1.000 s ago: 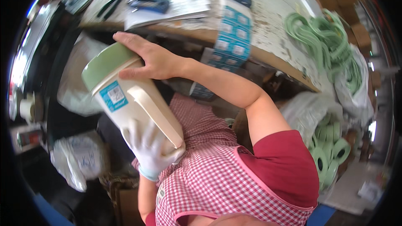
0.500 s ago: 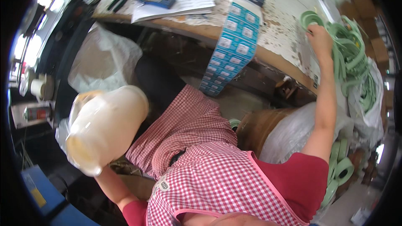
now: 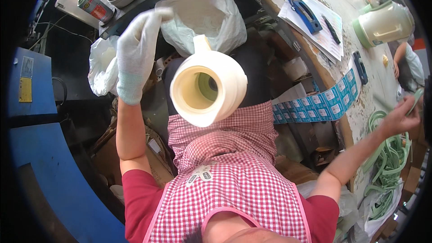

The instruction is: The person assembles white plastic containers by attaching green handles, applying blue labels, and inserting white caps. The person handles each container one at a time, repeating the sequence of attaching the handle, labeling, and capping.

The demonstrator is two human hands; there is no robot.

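"Head view, far left: what is the gloved left hand (image 3: pixel 137 51) doing?"

"It is raised beside a plastic bag (image 3: pixel 220 22), fingers bunched; I cannot tell whether they grip anything."

"And the cream jug (image 3: pixel 226 83)?"

"Over the person's lap, mouth toward the camera, apart from both hands."

"Further right?"

"A blue label sheet (image 3: pixel 326 103) hangs over the near edge of the surface (image 3: pixel 360 119). The right hand (image 3: pixel 401 116) grasps a green strip (image 3: pixel 418 99) above the strip heap (image 3: pixel 387 157) at the far edge."
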